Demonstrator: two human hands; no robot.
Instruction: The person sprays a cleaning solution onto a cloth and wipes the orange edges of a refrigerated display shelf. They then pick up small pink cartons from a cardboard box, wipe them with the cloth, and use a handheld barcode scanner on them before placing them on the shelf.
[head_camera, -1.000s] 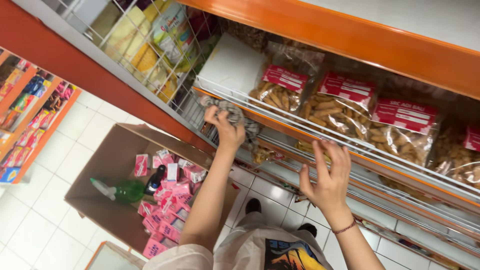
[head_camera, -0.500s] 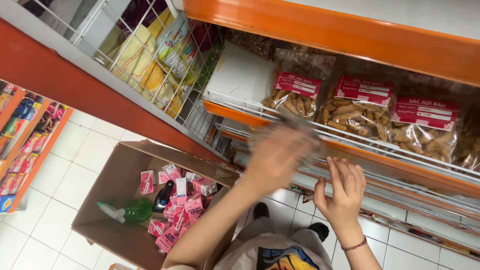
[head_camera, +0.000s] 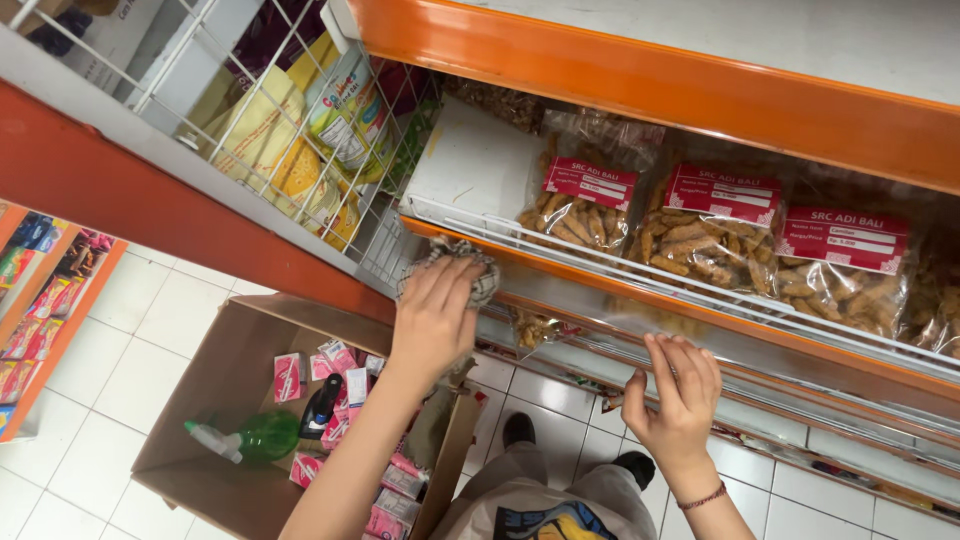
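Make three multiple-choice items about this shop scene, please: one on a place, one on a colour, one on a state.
1. Where is the green plastic spray bottle?
A. in the brown cardboard box
B. on the orange metal shelf
C. in the white wire basket

2. What colour are the labels on the clear snack bags?
A. blue
B. red
C. green

3. What does the left hand do?
A. hangs free
B. holds a bottle
C. presses a checked grey cloth on the shelf edge

Answers: 1 A, the bottle lies among small pink packets. 2 B, each bag bears a red label. 3 C, the cloth is under the fingers.
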